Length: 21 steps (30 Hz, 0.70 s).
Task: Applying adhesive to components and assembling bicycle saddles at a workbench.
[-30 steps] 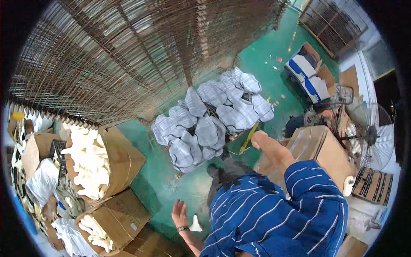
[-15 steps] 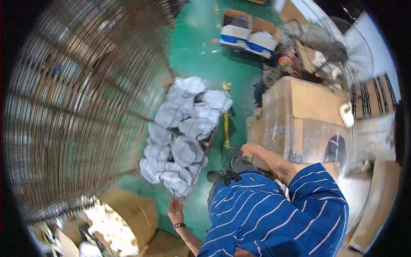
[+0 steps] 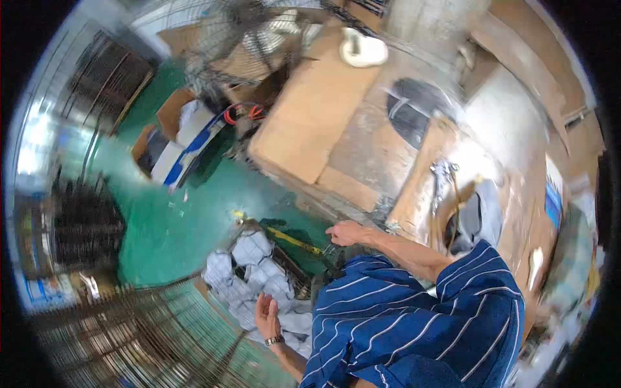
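Observation:
My left hand (image 3: 266,315) is held over a cart-like stand piled with rounded pale grey pieces (image 3: 266,277) that look soft. Its fingers are apart from the thumb and nothing shows in them; a watch circles the wrist. At the near edge of the cardboard-covered worktable (image 3: 352,174), my right hand (image 3: 346,234) hangs with loosely bent fingers and no visible object. On the table to its right lie a grey piece with a dark band (image 3: 479,216) and a blurred metal tool (image 3: 443,178). A black rounded sheet (image 3: 414,113) lies farther back.
A cream looped piece (image 3: 363,52) sits at the table's far side. White-and-blue boxes (image 3: 187,150) stand on the green floor, near a large fan (image 3: 249,45) and red cable (image 3: 242,115). Wire racks (image 3: 142,336) fill the lower left. Yellow tape (image 3: 294,240) marks the floor.
My view has swung right toward the worktable, so the grey pile now appears lower and nearer my body. My left hand now appears over the pile; my right arm still reaches out.

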Each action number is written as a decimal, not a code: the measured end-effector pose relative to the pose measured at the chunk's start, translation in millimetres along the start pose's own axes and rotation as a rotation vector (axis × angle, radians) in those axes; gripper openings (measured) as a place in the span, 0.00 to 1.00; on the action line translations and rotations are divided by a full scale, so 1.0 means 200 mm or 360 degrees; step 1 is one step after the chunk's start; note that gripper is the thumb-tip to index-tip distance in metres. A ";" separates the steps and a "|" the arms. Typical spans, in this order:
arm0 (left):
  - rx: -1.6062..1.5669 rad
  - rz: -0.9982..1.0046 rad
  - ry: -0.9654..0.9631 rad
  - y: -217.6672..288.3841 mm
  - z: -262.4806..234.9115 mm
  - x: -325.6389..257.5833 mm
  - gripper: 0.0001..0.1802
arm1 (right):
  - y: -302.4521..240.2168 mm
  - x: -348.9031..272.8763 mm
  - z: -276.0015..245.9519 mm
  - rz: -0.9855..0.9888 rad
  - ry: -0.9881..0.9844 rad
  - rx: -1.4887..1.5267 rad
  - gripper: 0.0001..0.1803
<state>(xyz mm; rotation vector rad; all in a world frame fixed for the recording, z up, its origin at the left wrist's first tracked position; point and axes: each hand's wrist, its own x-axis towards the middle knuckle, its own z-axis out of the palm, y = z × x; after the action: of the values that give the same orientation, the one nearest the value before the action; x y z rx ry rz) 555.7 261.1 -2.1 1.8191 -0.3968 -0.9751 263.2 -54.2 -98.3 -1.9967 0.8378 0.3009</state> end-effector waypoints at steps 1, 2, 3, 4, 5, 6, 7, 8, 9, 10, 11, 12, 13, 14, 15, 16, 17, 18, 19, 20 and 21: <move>0.0026 0.0025 -0.0150 0.08 0.06 0.12 0.30 | 0.04 -0.02 -0.03 0.0031 0.0104 0.0039 0.28; -0.0012 0.0039 -0.0273 0.14 0.14 0.23 0.32 | 0.09 -0.03 -0.06 0.0112 0.0170 0.0110 0.27; 0.0062 0.0049 -0.0392 0.18 0.19 0.33 0.32 | 0.13 -0.06 -0.05 0.0195 0.0238 0.0174 0.27; 0.0195 0.0104 -0.0511 0.24 0.25 0.41 0.33 | 0.17 -0.09 -0.07 0.0238 0.0392 0.0199 0.26; 0.0278 0.0174 -0.0641 0.28 0.32 0.50 0.34 | 0.20 -0.12 -0.08 0.0361 0.0446 0.0218 0.25; 0.0391 0.0125 -0.0731 0.32 0.39 0.58 0.35 | 0.24 -0.18 -0.07 0.0391 0.0625 0.0216 0.21; 0.0415 0.0117 -0.0834 0.34 0.44 0.66 0.35 | 0.27 -0.23 -0.06 0.0482 0.0670 0.0251 0.21; 0.0512 0.0142 -0.0930 0.37 0.49 0.72 0.35 | 0.29 -0.28 -0.05 0.0623 0.0730 0.0231 0.20; 0.0610 0.0175 -0.1029 0.41 0.54 0.80 0.35 | 0.30 -0.34 -0.04 0.0773 0.0793 0.0221 0.18; 0.0653 0.0222 -0.1109 0.44 0.58 0.86 0.33 | 0.31 -0.40 -0.04 0.0918 0.0994 0.0245 0.16; 0.0649 0.0236 -0.1212 0.49 0.63 0.93 0.33 | 0.31 -0.47 -0.03 0.0954 0.1104 0.0236 0.16; 0.0654 0.0239 -0.1294 0.53 0.68 1.00 0.32 | 0.33 -0.55 -0.04 0.1126 0.1373 0.0311 0.16; 0.0687 0.0199 -0.1325 0.57 0.73 1.05 0.32 | 0.34 -0.62 -0.05 0.1281 0.1637 0.0366 0.15; 0.0692 0.0285 -0.1383 0.61 0.75 1.11 0.34 | 0.35 -0.68 -0.08 0.1319 0.1670 0.0354 0.15; 0.0676 0.0306 -0.1434 0.64 0.78 1.16 0.34 | 0.37 -0.74 -0.12 0.1416 0.1858 0.0363 0.16; 0.0668 0.0326 -0.1436 0.66 0.79 1.21 0.34 | 0.36 -0.80 -0.14 0.1605 0.1960 0.0441 0.16; 0.0611 0.0402 -0.1457 0.67 0.80 1.25 0.35 | 0.35 -0.86 -0.16 0.1559 0.2056 0.0373 0.16; 0.0675 0.0355 -0.1439 0.68 0.80 1.28 0.34 | 0.32 -0.93 -0.18 0.1565 0.2231 0.0172 0.16; 0.0713 0.0313 -0.1464 0.66 0.79 1.29 0.34 | 0.29 -1.01 -0.20 0.1572 0.2372 -0.0002 0.16; 0.0710 0.0234 -0.1442 0.66 0.77 1.31 0.34 | 0.26 -1.11 -0.22 0.1556 0.2545 -0.0264 0.19; 0.0708 0.0167 -0.1410 0.65 0.77 1.33 0.34 | 0.24 -1.23 -0.24 0.1524 0.2710 -0.0526 0.22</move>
<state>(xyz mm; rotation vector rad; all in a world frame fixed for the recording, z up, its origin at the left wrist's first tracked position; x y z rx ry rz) 623.4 -63.4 -33.1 1.6161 -1.3189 -1.6886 44.0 -2.7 22.0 -1.6040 2.8939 -0.9884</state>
